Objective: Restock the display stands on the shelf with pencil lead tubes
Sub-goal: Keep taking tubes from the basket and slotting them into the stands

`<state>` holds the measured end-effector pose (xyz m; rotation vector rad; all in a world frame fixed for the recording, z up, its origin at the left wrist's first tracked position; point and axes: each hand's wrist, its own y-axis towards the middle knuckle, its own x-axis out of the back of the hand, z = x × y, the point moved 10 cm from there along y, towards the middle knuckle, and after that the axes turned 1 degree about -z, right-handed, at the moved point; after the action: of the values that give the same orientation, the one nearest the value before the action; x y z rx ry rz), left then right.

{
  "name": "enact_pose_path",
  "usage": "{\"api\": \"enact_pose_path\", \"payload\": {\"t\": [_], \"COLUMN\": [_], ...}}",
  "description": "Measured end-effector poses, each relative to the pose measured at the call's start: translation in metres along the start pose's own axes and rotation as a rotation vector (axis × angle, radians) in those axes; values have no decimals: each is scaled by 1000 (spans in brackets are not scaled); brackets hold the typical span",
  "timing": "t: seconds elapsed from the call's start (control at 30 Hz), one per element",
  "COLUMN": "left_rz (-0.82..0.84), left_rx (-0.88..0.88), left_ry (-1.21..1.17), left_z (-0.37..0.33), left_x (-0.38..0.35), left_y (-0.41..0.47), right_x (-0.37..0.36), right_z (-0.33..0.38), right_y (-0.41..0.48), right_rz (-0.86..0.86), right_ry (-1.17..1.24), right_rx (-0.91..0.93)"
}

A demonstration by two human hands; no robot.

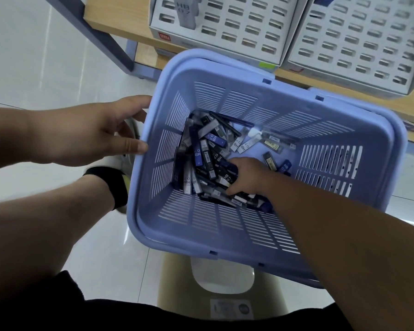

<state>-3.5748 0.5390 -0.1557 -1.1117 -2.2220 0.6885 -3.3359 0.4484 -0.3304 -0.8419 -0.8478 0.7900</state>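
A blue slatted basket (268, 237) is held tilted between the two hands, below the front edge of a wooden shelf (116, 26). Its left rim is gripped by the left hand (91, 133): the thumb is laid on the rim's inner edge, and the other fingers are curled round the outside of the rim.

The right hand (247, 176) is reached down into the basket from the near right side, with the forearm crossing the near wall. Its fingertips are buried in a loose heap of pencil lead tubes (201, 149), so whether anything is grasped cannot be told. The tubes are piled on the basket floor, mostly between the two hands. A few are scattered just beyond the right hand, towards the far wall. Dark blue, black and pale tubes are mixed together, and "HB 0.7" can be read on several.

Two white display stands are set side by side on the shelf, beyond both hands. The left stand (227, 47) lies past the left hand and the right stand (359, 72) past the right hand. Rows of slots are seen in both, and one grey tube (185, 13) marked HB is seen standing in the left stand. A pale tiled floor (46, 68) is seen to the left of the left hand.
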Motion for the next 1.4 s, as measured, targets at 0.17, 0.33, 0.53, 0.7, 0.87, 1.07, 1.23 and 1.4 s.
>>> {"api": "enact_pose_path", "payload": {"t": [0.17,0.33,0.53,0.7,0.87,1.07,1.23,1.4], "left_rz": [10,14,28,25,-167,-357,-55,-171], "left_rx": [-12,-15,1,31,142,-33,90,66], "left_ry": [-2,-14,-3,22,340,312,-51,-295], "left_z": [-1,1,0,-4,-22,-105,-112,-113], "left_x": [0,-1,0,3,33,35,-32,-21], "left_y": [1,2,2,-1,-5,-15,-5,-2], "right_x": [1,2,17,43,67,90,100,112], "right_z": [-2,-18,-24,-11,26,80,118,131], "right_y": [-3,-6,-23,-41,-70,-119,-144,-156], "right_rz": [-41,-44,-105,-160,-198,-273,-369,-526], "right_ry": [5,177,336,510,628,956,1288,1374], "right_rx": [18,-31,-54,-39,37,174,261,262]}}
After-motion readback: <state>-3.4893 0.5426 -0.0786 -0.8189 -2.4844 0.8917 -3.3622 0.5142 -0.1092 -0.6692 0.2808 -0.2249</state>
